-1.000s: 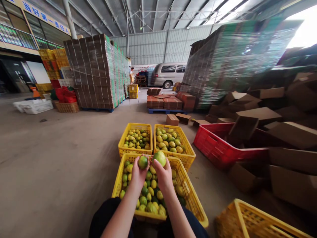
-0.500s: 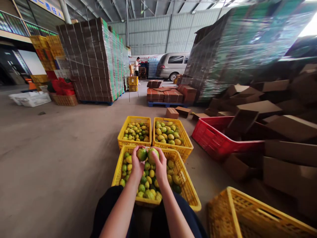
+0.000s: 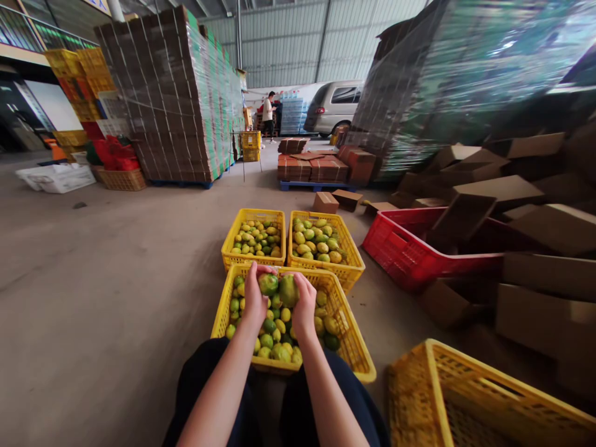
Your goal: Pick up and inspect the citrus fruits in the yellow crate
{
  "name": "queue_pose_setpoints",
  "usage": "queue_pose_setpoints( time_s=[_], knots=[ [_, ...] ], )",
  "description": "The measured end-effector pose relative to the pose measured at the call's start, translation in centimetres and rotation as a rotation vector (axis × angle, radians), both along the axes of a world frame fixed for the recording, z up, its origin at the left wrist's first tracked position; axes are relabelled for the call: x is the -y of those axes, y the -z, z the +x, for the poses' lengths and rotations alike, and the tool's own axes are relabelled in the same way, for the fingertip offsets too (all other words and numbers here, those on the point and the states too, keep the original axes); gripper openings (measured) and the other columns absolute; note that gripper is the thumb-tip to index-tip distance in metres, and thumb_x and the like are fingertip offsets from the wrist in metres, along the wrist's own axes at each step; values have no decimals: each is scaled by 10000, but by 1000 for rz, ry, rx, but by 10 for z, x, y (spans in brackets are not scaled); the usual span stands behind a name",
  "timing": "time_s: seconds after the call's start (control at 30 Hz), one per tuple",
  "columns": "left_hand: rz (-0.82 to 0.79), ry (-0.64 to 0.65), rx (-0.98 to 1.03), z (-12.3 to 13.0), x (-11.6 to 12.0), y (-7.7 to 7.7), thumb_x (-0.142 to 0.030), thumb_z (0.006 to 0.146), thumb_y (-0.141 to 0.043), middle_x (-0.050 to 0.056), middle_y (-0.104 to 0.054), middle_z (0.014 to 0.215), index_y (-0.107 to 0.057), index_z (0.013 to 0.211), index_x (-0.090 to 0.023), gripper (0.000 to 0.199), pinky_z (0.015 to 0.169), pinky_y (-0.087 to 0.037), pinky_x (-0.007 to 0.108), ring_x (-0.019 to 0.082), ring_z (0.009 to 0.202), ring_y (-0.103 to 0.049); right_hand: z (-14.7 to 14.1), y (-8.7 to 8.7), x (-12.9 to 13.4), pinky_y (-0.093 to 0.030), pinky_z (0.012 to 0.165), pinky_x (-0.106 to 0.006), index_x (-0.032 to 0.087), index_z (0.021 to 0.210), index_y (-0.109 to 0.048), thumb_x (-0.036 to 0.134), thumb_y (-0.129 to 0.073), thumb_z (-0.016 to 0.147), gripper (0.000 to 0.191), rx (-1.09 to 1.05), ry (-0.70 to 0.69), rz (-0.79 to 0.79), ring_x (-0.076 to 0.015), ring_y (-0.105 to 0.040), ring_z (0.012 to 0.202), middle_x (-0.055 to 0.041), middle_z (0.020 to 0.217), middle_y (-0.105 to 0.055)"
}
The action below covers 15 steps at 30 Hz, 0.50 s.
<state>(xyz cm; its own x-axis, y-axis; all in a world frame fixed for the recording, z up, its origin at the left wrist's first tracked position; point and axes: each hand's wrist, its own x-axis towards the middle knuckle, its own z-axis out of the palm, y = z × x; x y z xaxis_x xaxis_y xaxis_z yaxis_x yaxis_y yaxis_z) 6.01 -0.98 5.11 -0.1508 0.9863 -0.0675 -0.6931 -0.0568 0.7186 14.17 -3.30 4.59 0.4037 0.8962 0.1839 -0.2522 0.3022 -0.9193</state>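
"Which way did the fruit lie from the hands?"
"Inward. Your left hand [image 3: 254,295] was part-curled round a smaller green fruit [image 3: 269,284], your right hand [image 3: 305,303] part-curled round a larger green fruit [image 3: 289,291]; the pair sat side by side between your palms. I couldn't tell whether they touched."
"Any long axis?"
"The smaller looked nearly round, the larger slightly taller than wide. Neither hand was favoured: each had its own fruit, held above the loose fruit [image 3: 267,341] in the near yellow crate [image 3: 350,332]."
"And the room?"
"On the floor [image 3: 116,279], a far left crate [image 3: 254,261] and far right crate [image 3: 351,271] stood just beyond, both holding fruit. A red crate [image 3: 395,257] lay to your right, beside jumbled cardboard boxes [image 3: 544,320]."
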Motion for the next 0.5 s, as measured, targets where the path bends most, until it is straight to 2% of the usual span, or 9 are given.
queue_pose_setpoints(
  time_s=[0.13,0.2,0.3,0.4,0.5],
  knots=[
    [27,35,26,2,-3,3,-423,736,-548,10,-612,633,-576,571,-164,308,754,-453,269,157,737,-614,0,5,-5,-438,720,-261,167,671,-626,395,-602,685,230,-127,65,-66,-161,-557,724,6,704,-634],
    [33,67,36,2,-4,5,-417,740,-539,17,-621,643,-598,593,-161,302,749,-456,268,163,747,-616,1,6,-6,-440,740,-258,174,714,-616,389,-600,684,218,-167,55,-68,-154,-560,747,11,746,-633],
    [-1,173,57,2,-6,6,-385,740,-519,34,-645,697,-634,663,-153,270,733,-467,271,182,789,-620,3,4,-6,-452,669,-252,205,793,-560,403,-578,711,215,-161,9,-72,-140,-561,705,33,740,-598],
    [-92,290,113,2,-7,7,-301,702,-527,47,-665,758,-639,732,-147,192,721,-480,291,207,823,-620,7,3,-7,-448,575,-240,230,849,-502,409,-601,687,261,-197,24,-118,-130,-557,651,53,727,-558],
    [-118,321,113,2,-9,14,-188,670,-560,34,-673,783,-627,763,-167,117,738,-483,296,209,848,-620,13,4,-9,-434,502,-229,240,891,-473,370,-618,651,310,-260,11,-160,-123,-556,616,52,757,-567]
  ],
)
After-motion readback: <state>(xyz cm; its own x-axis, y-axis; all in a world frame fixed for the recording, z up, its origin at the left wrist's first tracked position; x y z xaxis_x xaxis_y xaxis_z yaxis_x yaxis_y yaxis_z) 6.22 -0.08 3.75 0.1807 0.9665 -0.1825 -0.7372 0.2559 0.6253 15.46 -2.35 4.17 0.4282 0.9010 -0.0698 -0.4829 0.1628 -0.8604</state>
